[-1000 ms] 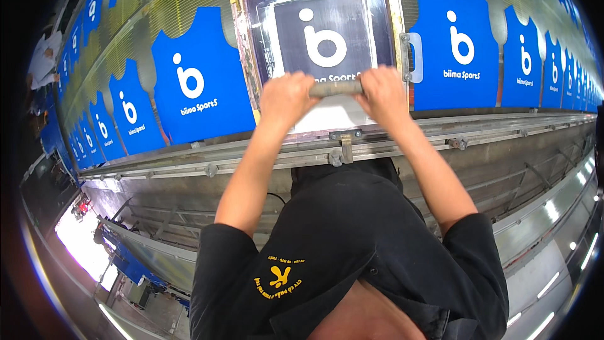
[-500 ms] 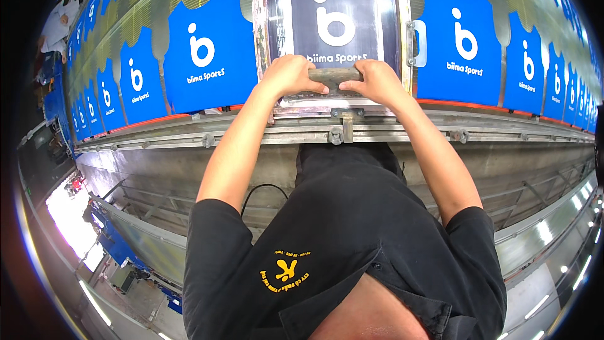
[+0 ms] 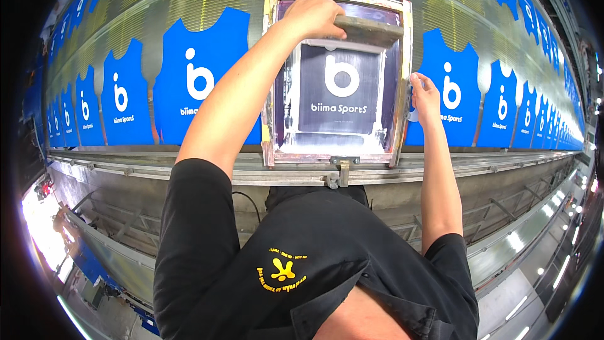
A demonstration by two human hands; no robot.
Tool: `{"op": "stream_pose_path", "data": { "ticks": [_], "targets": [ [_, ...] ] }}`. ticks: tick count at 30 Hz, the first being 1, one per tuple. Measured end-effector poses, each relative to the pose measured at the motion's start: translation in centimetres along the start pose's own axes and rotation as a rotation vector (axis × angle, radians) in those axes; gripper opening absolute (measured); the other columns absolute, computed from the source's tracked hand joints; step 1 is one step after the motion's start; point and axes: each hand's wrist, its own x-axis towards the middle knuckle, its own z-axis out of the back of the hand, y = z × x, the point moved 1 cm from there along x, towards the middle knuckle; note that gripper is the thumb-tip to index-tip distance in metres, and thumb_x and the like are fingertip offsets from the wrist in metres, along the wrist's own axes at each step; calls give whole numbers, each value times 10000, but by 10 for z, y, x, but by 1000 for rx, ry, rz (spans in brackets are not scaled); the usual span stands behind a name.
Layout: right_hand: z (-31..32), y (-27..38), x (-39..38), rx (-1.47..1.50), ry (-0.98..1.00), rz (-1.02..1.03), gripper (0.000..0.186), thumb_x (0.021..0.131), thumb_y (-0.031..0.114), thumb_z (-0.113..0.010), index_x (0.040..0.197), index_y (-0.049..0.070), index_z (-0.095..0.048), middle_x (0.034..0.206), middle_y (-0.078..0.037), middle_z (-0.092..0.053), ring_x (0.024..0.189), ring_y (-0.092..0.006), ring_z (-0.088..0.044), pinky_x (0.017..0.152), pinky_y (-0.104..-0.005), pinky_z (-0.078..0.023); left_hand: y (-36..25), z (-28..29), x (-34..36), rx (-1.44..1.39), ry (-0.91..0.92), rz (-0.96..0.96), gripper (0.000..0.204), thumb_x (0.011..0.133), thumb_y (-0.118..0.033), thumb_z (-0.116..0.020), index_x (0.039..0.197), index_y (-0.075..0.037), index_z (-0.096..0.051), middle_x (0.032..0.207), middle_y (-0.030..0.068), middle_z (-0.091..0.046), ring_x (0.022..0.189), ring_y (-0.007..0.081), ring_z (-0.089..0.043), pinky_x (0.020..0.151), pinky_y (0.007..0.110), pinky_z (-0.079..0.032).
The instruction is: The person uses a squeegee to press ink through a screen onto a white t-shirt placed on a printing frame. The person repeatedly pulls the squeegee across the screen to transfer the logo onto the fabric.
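A framed printing screen (image 3: 268,88) lies on the long table, with a white letter shape and lettering showing in its dark mesh. Near its far end, my left hand (image 3: 313,17) is closed around the left end of a wide squeegee (image 3: 371,29). The squeegee lies across the mesh, its right part uncovered. My right hand (image 3: 426,96) is just beside the frame's right bar, fingers loosely bent and apart, with nothing visible in them. A pale handle (image 3: 413,115) on the frame's right side is partly hidden by my right wrist.
Blue sleeveless tops with white prints lie in rows on both sides, including a left top (image 3: 207,41) and a right top (image 3: 434,56). A metal rail (image 3: 157,172) runs along the table's near edge; a metal bracket (image 3: 343,173) joins the frame there.
The squeegee has moved from the near end of the screen to the far end in my left hand. My right hand has let go of it and moved to the frame's right side.
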Motion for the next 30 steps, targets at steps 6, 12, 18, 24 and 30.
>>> {"op": "stream_pose_path", "data": {
  "ticks": [6, 12, 18, 24, 30],
  "targets": [
    [10, 20, -13, 33, -14, 18, 478, 1060, 384, -781, 1349, 13, -696, 757, 52, -536, 583, -37, -431, 510, -239, -317, -4, -22, -30, -97, -119, 54, 332, 831, -386, -880, 1106, -207, -834, 1032, 49, -798, 1051, 342, -743, 865, 512, -576],
    [6, 42, -18, 18, -31, 56, 460, 1045, 371, -793, 1339, 28, -710, 768, 55, -545, 592, -36, -422, 511, -253, -318, -61, -110, -173, -69, -387, -99, 495, 711, -248, -930, 1189, -205, -806, 1141, 23, -801, 1030, 273, -735, 884, 459, -556],
    [-4, 35, -19, -71, -234, 330, 447, 1036, 384, -785, 1277, 9, -765, 927, -24, -728, 779, -88, -601, 679, -292, -488, -131, -154, -297, -100, -416, -96, 676, 603, -124, -923, 1258, -144, -757, 1280, -12, -747, 1139, 224, -693, 955, 424, -529],
    [-85, 31, -61, 68, -270, 444, 386, 1054, 333, -763, 1261, 7, -777, 1126, -107, -789, 1013, -177, -701, 904, -334, -560, -82, -116, -340, -88, -393, 11, 551, 676, -60, -848, 1215, -147, -774, 1237, 4, -769, 1167, 256, -704, 991, 434, -524],
    [-230, 21, -105, 23, -127, 327, 269, 1039, 241, -743, 1193, 22, -762, 891, -23, -742, 757, -102, -637, 682, -331, -540, 11, -77, -391, -32, -300, 130, 456, 689, -64, -917, 1124, -119, -794, 1159, 63, -800, 1077, 323, -728, 937, 444, -553]
  ]
}}
